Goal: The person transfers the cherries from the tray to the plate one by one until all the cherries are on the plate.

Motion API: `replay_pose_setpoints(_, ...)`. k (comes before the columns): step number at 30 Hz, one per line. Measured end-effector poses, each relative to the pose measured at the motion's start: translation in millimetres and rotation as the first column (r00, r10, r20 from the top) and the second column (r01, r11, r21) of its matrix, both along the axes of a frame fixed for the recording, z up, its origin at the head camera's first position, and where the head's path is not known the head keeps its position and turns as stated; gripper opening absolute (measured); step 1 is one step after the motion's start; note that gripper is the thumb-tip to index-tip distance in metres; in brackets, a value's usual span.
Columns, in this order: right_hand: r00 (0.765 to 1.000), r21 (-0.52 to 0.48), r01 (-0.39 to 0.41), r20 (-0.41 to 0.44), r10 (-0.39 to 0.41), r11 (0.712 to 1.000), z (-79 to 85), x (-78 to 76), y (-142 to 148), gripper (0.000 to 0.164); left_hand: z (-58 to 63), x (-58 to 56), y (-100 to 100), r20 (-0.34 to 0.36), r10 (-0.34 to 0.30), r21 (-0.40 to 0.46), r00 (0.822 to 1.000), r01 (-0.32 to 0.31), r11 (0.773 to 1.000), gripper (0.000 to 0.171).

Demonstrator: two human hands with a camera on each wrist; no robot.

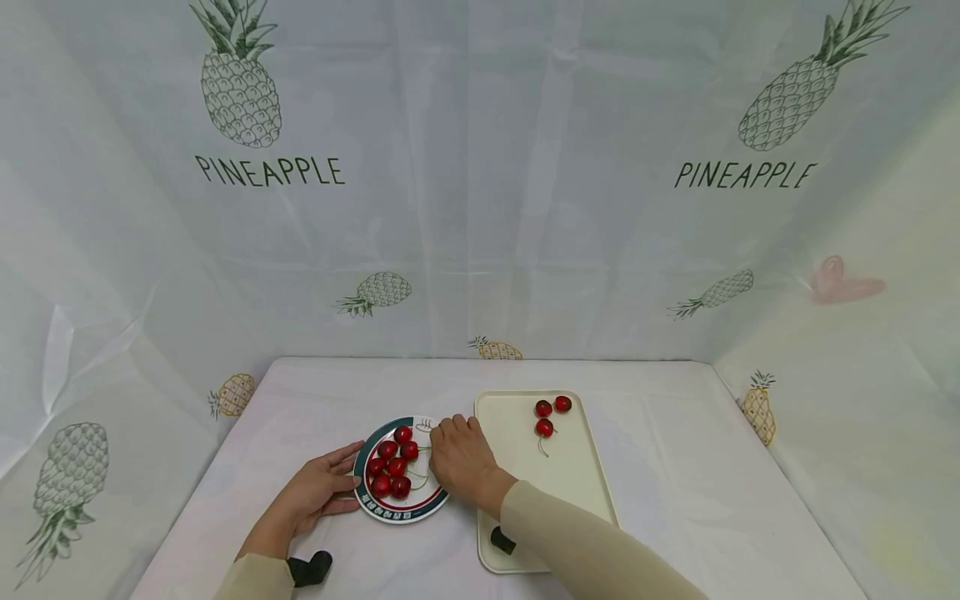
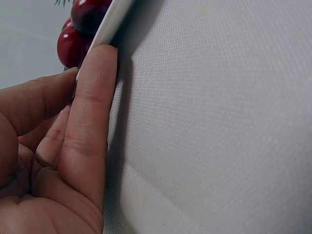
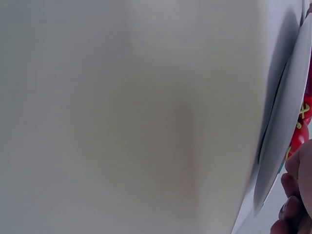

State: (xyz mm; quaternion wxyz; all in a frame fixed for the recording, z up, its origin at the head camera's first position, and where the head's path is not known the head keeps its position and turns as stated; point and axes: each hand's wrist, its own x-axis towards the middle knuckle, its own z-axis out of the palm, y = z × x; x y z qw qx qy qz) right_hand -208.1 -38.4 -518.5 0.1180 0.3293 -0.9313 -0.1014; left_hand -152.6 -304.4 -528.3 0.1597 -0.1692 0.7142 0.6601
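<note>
A round plate (image 1: pixel 401 514) with a dark green and red rim carries several red cherries (image 1: pixel 397 467), some with stems. My left hand (image 1: pixel 321 490) grips the plate's left rim, thumb at the upper edge and fingers along the outside; the left wrist view shows fingertips pinching the white rim (image 2: pixel 109 29). Over the plate's right side is my right hand (image 1: pixel 462 457), knuckles up and fingers bent. One cherry's stem points toward it. Its fingertips are hidden in the head view; in the right wrist view its fingers (image 3: pixel 291 207) are beside the cherries, and I cannot tell what they hold.
Right of the plate lies a cream rectangular tray (image 1: pixel 592 492), partly under my right forearm. Three cherries (image 1: pixel 543 427) sit at its far end. Black camera pieces (image 1: pixel 310 569) are at the wrists. A white pineapple-print cloth (image 1: pixel 480 208) hangs behind the table.
</note>
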Motion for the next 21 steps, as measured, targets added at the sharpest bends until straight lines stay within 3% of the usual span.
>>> replay_pose_setpoints(12, 1.000, -0.025, 0.014, -0.012, -0.014, 1.000, 7.5, 0.1, 7.9, 0.035, 3.3, 0.7, 0.8, -0.010, -0.010, 0.002, 1.000, 0.010, 1.000, 0.066)
replay_pose_setpoints(21, 0.998, -0.076, 0.054, -0.023, -0.056, 0.996, 19.6, -10.0, 37.0, 0.038, 4.6, 1.2, 1.9, -0.002, -0.008, -0.008, 1.000, 0.008, 1.000, 0.065)
